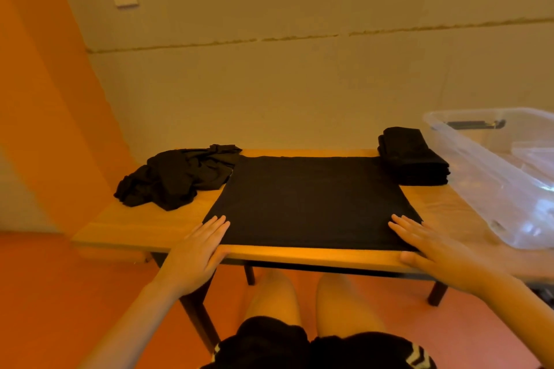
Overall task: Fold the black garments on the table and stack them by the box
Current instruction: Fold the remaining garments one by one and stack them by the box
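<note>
Black shirt (pixel 311 201) pinned flat under both open palms, left hand (pixel 198 252) and right hand (pixel 431 252), so it folds clean; folded stack (pixel 412 156) waits at 2 o'clock.

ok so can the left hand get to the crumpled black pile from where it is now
Probably yes. The left hand lies flat on the near left corner of the spread garment, and only bare table lies between it and the crumpled pile further back on that side.

Head view: looking forward and down from the near side, sitting close over the desk (pixel 299 256).
Facing: the far wall (pixel 299 84).
</note>
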`<action>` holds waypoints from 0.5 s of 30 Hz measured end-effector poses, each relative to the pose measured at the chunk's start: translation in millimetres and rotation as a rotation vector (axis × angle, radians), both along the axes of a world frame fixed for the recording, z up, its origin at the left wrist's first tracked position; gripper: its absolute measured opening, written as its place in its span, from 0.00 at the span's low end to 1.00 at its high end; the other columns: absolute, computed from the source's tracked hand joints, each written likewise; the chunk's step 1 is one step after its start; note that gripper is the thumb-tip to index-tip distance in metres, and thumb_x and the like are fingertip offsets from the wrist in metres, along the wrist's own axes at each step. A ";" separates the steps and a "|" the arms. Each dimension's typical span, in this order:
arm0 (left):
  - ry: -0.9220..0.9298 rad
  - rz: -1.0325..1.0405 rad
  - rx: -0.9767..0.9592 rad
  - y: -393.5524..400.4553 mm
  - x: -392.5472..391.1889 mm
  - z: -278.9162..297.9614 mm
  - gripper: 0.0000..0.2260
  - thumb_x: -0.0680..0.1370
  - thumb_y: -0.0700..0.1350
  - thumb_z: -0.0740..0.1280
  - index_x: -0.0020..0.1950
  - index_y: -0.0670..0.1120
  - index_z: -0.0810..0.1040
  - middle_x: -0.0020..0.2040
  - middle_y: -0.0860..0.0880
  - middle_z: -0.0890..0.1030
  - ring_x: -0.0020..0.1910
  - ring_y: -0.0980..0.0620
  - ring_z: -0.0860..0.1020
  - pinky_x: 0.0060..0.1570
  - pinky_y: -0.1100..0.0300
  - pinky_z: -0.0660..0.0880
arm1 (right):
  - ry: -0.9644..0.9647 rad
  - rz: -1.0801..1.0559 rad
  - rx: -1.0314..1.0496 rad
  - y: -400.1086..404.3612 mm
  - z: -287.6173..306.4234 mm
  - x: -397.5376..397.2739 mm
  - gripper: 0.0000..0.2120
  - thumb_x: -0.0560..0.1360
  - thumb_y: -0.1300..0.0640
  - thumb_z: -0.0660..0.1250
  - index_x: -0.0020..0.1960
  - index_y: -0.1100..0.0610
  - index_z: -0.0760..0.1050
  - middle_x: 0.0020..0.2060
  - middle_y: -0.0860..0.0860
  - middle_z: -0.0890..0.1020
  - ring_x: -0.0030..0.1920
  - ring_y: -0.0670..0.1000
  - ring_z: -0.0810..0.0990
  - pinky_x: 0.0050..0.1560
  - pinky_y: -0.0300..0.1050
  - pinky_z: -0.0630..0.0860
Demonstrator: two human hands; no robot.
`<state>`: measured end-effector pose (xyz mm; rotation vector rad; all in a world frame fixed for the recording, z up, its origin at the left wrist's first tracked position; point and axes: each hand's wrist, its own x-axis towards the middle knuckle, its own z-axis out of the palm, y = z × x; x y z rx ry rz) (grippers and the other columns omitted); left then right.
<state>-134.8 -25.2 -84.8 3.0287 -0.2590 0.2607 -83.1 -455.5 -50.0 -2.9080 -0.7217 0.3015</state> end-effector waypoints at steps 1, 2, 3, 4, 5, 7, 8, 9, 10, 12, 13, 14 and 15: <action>0.007 -0.005 0.006 2.1 -0.7 -0.6 0.46 0.68 0.73 0.27 0.76 0.49 0.55 0.76 0.53 0.56 0.72 0.61 0.46 0.69 0.64 0.44 | 0.011 0.005 -0.001 -2.2 -0.5 -3.2 0.55 0.47 0.17 0.25 0.68 0.44 0.32 0.69 0.40 0.35 0.69 0.38 0.36 0.69 0.35 0.39; 0.007 -0.013 0.009 3.1 -1.6 -0.2 0.47 0.67 0.73 0.27 0.76 0.49 0.54 0.76 0.54 0.54 0.72 0.61 0.46 0.69 0.64 0.44 | 0.012 0.010 -0.008 -4.4 -1.4 -5.1 0.55 0.47 0.17 0.27 0.68 0.43 0.32 0.69 0.40 0.35 0.70 0.39 0.37 0.70 0.37 0.41; 0.010 -0.017 0.017 3.7 -3.2 1.3 0.47 0.66 0.74 0.27 0.76 0.50 0.54 0.75 0.56 0.52 0.72 0.61 0.46 0.69 0.64 0.44 | 0.001 0.014 -0.014 -5.9 -2.3 -6.9 0.55 0.47 0.17 0.28 0.68 0.43 0.32 0.69 0.40 0.35 0.71 0.40 0.38 0.72 0.38 0.43; 0.016 -0.016 0.023 4.8 -4.2 2.1 0.47 0.66 0.74 0.27 0.76 0.50 0.53 0.73 0.57 0.51 0.72 0.61 0.47 0.69 0.64 0.44 | -0.026 0.018 -0.032 -7.7 -4.5 -8.8 0.54 0.47 0.17 0.28 0.68 0.42 0.32 0.70 0.40 0.35 0.72 0.41 0.38 0.72 0.40 0.45; 0.004 -0.014 0.030 5.7 -5.5 1.8 0.45 0.68 0.73 0.29 0.75 0.50 0.55 0.73 0.56 0.53 0.72 0.60 0.49 0.69 0.63 0.46 | -0.069 0.020 -0.056 -9.9 -8.4 -10.7 0.54 0.47 0.18 0.26 0.68 0.42 0.32 0.70 0.40 0.36 0.72 0.41 0.39 0.72 0.39 0.44; -0.063 -0.011 0.041 7.5 -9.8 -1.3 0.35 0.76 0.68 0.42 0.72 0.47 0.64 0.71 0.51 0.65 0.71 0.55 0.60 0.68 0.57 0.54 | -0.157 0.018 -0.093 -12.6 -16.7 -15.6 0.52 0.49 0.20 0.22 0.68 0.43 0.33 0.69 0.41 0.37 0.70 0.40 0.39 0.69 0.36 0.41; -0.109 -0.010 0.030 9.2 -12.1 -4.4 0.26 0.78 0.61 0.53 0.70 0.46 0.68 0.69 0.49 0.71 0.70 0.53 0.65 0.67 0.55 0.57 | -0.189 0.021 -0.068 -13.6 -21.6 -18.2 0.47 0.55 0.21 0.25 0.68 0.43 0.35 0.69 0.40 0.39 0.71 0.40 0.40 0.68 0.35 0.41; -0.144 -0.008 -0.003 10.3 -14.8 -6.0 0.21 0.78 0.53 0.63 0.68 0.46 0.71 0.67 0.49 0.74 0.68 0.52 0.69 0.67 0.56 0.59 | -0.235 0.024 -0.017 -14.1 -24.8 -21.0 0.37 0.66 0.24 0.34 0.68 0.44 0.38 0.69 0.40 0.42 0.72 0.41 0.43 0.68 0.34 0.41; -0.163 0.002 -0.064 10.5 -16.9 -5.5 0.20 0.75 0.46 0.68 0.67 0.47 0.73 0.65 0.49 0.75 0.67 0.51 0.71 0.67 0.58 0.60 | -0.262 0.028 0.046 -17.0 -29.5 -22.2 0.28 0.75 0.34 0.46 0.69 0.44 0.41 0.69 0.40 0.44 0.73 0.42 0.47 0.68 0.33 0.42; -0.150 0.065 -0.216 11.7 -23.0 4.0 0.17 0.74 0.36 0.70 0.62 0.46 0.78 0.61 0.49 0.79 0.64 0.51 0.75 0.65 0.60 0.65 | -0.236 -0.019 0.142 -21.8 -27.9 -24.8 0.25 0.79 0.56 0.58 0.71 0.47 0.49 0.69 0.40 0.52 0.72 0.41 0.54 0.69 0.33 0.47; -0.142 0.112 -0.276 12.6 -25.9 12.4 0.14 0.75 0.35 0.68 0.59 0.46 0.80 0.59 0.49 0.80 0.61 0.51 0.76 0.61 0.62 0.69 | -0.228 -0.066 0.200 -22.2 -22.1 -24.3 0.24 0.78 0.62 0.60 0.70 0.47 0.59 0.69 0.41 0.60 0.70 0.42 0.61 0.70 0.36 0.54; -0.162 0.139 -0.330 13.7 -27.0 22.8 0.12 0.75 0.34 0.66 0.56 0.47 0.81 0.55 0.50 0.81 0.58 0.51 0.77 0.57 0.64 0.70 | -0.269 -0.104 0.280 -22.7 -15.6 -20.5 0.21 0.77 0.65 0.61 0.63 0.45 0.70 0.66 0.45 0.71 0.66 0.43 0.69 0.67 0.39 0.63; -0.206 0.146 -0.397 14.2 -26.2 34.6 0.12 0.76 0.33 0.66 0.52 0.49 0.81 0.50 0.51 0.81 0.54 0.51 0.78 0.53 0.68 0.71 | -0.333 -0.129 0.391 -22.4 -5.8 -16.1 0.20 0.75 0.67 0.64 0.53 0.41 0.76 0.57 0.46 0.80 0.58 0.41 0.75 0.61 0.40 0.70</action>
